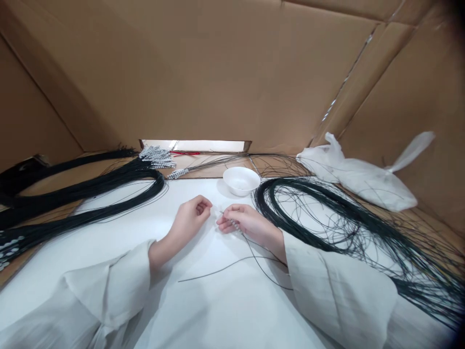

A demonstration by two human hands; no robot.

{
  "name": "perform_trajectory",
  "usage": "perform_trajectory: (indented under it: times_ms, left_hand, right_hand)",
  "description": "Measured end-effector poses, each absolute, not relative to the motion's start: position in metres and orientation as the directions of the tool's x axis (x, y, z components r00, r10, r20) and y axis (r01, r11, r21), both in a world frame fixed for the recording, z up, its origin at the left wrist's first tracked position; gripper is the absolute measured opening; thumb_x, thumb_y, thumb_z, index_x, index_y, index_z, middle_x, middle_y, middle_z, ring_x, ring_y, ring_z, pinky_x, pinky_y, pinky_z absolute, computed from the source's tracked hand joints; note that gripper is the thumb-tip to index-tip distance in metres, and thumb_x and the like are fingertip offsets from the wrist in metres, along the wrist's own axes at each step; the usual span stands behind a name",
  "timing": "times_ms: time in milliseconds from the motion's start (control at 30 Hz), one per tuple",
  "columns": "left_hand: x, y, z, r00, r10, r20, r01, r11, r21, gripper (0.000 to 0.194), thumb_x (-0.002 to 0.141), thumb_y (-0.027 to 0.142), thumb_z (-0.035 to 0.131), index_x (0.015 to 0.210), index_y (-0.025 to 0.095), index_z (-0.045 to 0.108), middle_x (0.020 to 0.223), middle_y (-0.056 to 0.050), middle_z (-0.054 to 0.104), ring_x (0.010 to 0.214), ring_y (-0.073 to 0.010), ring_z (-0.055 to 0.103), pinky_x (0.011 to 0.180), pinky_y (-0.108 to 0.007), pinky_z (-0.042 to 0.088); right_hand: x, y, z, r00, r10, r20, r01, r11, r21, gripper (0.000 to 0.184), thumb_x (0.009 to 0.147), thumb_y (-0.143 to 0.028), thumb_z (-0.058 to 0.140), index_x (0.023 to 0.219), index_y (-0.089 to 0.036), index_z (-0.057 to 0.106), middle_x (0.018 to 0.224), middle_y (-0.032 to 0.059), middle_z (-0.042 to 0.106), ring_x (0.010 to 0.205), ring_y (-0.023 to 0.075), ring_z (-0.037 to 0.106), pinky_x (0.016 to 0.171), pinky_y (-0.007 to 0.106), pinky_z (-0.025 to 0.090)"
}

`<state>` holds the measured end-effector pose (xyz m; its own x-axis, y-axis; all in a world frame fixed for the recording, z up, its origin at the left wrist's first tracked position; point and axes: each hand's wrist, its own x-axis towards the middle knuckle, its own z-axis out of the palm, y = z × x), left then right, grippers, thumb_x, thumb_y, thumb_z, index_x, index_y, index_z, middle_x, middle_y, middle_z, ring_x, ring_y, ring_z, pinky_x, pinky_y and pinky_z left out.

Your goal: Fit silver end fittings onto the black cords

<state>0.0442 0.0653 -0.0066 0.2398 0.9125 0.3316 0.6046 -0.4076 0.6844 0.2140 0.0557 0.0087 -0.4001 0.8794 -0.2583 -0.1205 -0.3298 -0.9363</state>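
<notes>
In the middle of the white table, my right hand (247, 223) pinches a thin dark wire between thumb and fingers. Several small whitish pieces (235, 224) sit along that wire by the fingers, too small to name surely. The wire's loose length (225, 266) trails below the hand over the table and my lap side. Just left of it, my left hand (192, 215) is closed, thumb and forefinger pressed together near the wire's tip. Whatever those fingertips may hold is too small to make out. A white bowl (241, 188) stands just beyond both hands.
Thick bundles of dark wires (109, 206) lie at left, some ending in white pieces (157, 156). A looped dark bundle (312, 194) spreads at right with stray strands. Behind it rests a knotted white plastic bag (374, 182). Cardboard walls (218, 72) enclose the table, with a slot at the back.
</notes>
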Motion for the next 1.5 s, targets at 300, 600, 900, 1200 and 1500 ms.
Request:
perform_trajectory:
  times_ms: [300,600,900,1200,1500]
  left_hand:
    - [0.030,0.010,-0.005,0.190,0.982,0.019,0.218,-0.061,0.974,0.013,0.078,0.025,0.052,0.085,0.015,0.056,0.078,-0.003,0.060,0.069,-0.0131,0.057,0.066,-0.024,0.045]
    - [0.031,0.009,-0.001,0.208,0.978,0.010,0.165,-0.045,0.985,0.012,0.080,0.026,0.050,0.085,0.016,0.056,0.075,-0.001,0.058,0.068,-0.0128,0.054,0.065,-0.024,0.044]
    - [0.034,0.009,0.003,0.217,0.976,-0.002,0.167,-0.035,0.985,0.010,0.079,0.026,0.051,0.080,0.017,0.054,0.073,-0.001,0.058,0.067,-0.0130,0.054,0.064,-0.024,0.043]
    - [0.027,0.016,-0.001,0.159,0.977,0.142,0.523,-0.205,0.827,0.015,0.080,0.024,0.046,0.088,0.019,0.057,0.082,-0.002,0.062,0.073,-0.0155,0.055,0.067,-0.027,0.042]
    - [0.021,0.038,-0.004,0.237,0.942,0.237,0.717,-0.334,0.612,0.018,0.078,0.023,0.045,0.086,0.020,0.060,0.088,-0.005,0.058,0.081,-0.0196,0.052,0.072,-0.032,0.041]
  right_hand:
    - [0.198,0.031,0.011,-0.535,0.830,-0.157,0.017,-0.175,-0.984,0.011,0.076,-0.020,0.056,0.069,-0.012,0.054,0.068,0.0047,0.064,0.061,0.0107,0.061,0.061,0.022,0.048]
    - [0.197,0.035,0.002,-0.512,0.842,-0.168,0.040,-0.172,-0.984,0.008,0.074,-0.015,0.054,0.067,-0.012,0.054,0.066,0.0042,0.063,0.058,0.0103,0.060,0.060,0.024,0.048]
    - [0.205,0.043,0.001,-0.572,0.786,-0.235,-0.013,-0.296,-0.955,0.006,0.074,-0.017,0.056,0.071,-0.012,0.057,0.073,0.0065,0.067,0.064,0.0113,0.063,0.064,0.023,0.049]
    - [0.205,0.045,0.005,-0.574,0.772,-0.271,-0.057,-0.368,-0.928,0.010,0.075,-0.021,0.058,0.071,-0.011,0.059,0.076,0.0079,0.067,0.062,0.0118,0.062,0.064,0.024,0.050]
    - [0.204,0.042,0.011,-0.536,0.786,-0.309,-0.030,-0.384,-0.923,0.012,0.078,-0.013,0.052,0.069,-0.010,0.060,0.076,0.0077,0.066,0.063,0.0100,0.061,0.066,0.021,0.049]
